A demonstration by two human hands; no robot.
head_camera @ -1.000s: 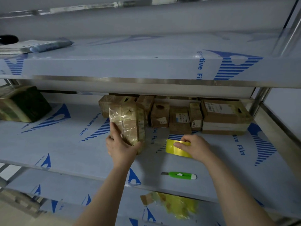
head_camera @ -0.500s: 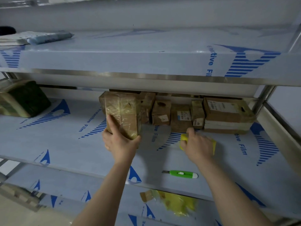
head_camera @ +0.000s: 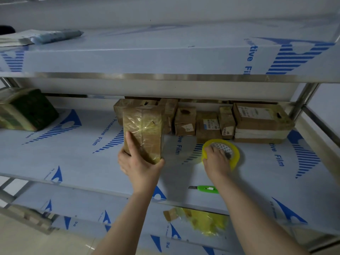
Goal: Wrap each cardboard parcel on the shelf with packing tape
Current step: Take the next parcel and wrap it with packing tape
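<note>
On shelf, left hand clasps parcel — right hand grips tape

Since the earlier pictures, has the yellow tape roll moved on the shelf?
Yes. The tape roll, gripped by the right hand, went back toward the row of parcels and slightly right of the green knife; now it nearly touches that row.
</note>
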